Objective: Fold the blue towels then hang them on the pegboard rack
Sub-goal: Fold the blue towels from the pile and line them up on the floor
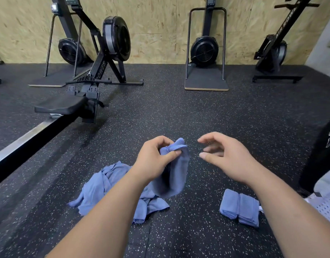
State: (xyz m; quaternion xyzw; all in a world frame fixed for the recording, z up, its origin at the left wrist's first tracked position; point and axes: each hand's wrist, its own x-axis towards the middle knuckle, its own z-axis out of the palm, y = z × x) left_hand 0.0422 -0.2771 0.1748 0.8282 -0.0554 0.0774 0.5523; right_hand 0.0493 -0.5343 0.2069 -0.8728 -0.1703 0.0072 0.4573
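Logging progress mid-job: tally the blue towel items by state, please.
folded towels: 2
held towel, in left hand: 1
crumpled heap: 1, contents uncountable
Total: 4

The bare left forearm hides part of the crumpled heap of blue cloth towels; the black-and-steel rowing machine rail leaves the left edge; the fingers of the right hand are blurred.

The black speckled rubber floor carries a loose heap of blue towels at 7 o'clock from the view's middle, and folded blue towels in two touching bundles at 5 o'clock. A rowing machine stands at 10 o'clock, and an upright machine on its board at 1 o'clock.
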